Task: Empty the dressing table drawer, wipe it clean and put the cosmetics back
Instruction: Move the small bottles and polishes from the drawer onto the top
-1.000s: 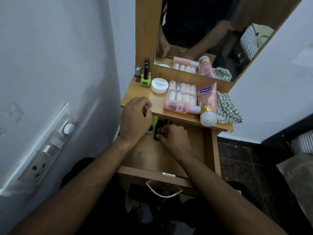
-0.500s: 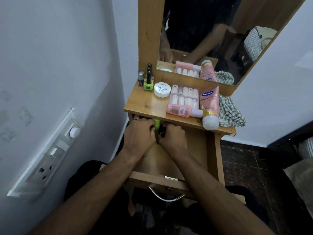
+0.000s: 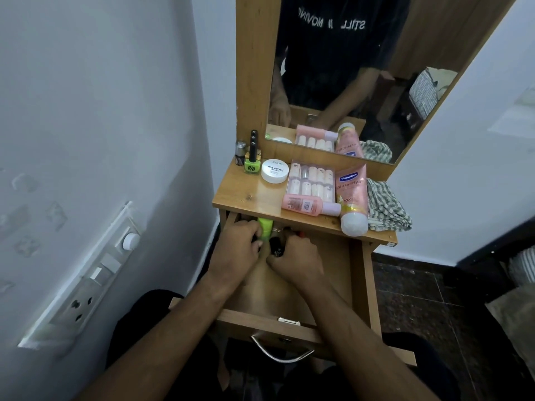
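The wooden drawer (image 3: 357,273) of the dressing table is pulled open. Both hands reach into its far end under the table top. My left hand (image 3: 236,250) is closed around a bright green tube (image 3: 265,227). My right hand (image 3: 298,260) grips a small black item (image 3: 276,247), with other small cosmetics partly hidden behind it. On the table top (image 3: 246,192) lie a pink Vaseline tube (image 3: 351,198), a pink bottle (image 3: 304,204), a clear box of false nails (image 3: 311,180), a white nail-polish-remover tub (image 3: 275,170), a green nail polish (image 3: 252,163) and a small dark bottle (image 3: 239,153).
A striped cloth (image 3: 386,206) lies at the table top's right end. A mirror (image 3: 347,68) rises behind it. The white wall with a switch panel (image 3: 86,279) is close on the left. A metal handle (image 3: 278,353) hangs on the drawer front; dark tiled floor (image 3: 434,299) lies to the right.
My left hand has come down from the table top's edge into the drawer beside my right hand. The view has shifted so the table sits lower in the frame.
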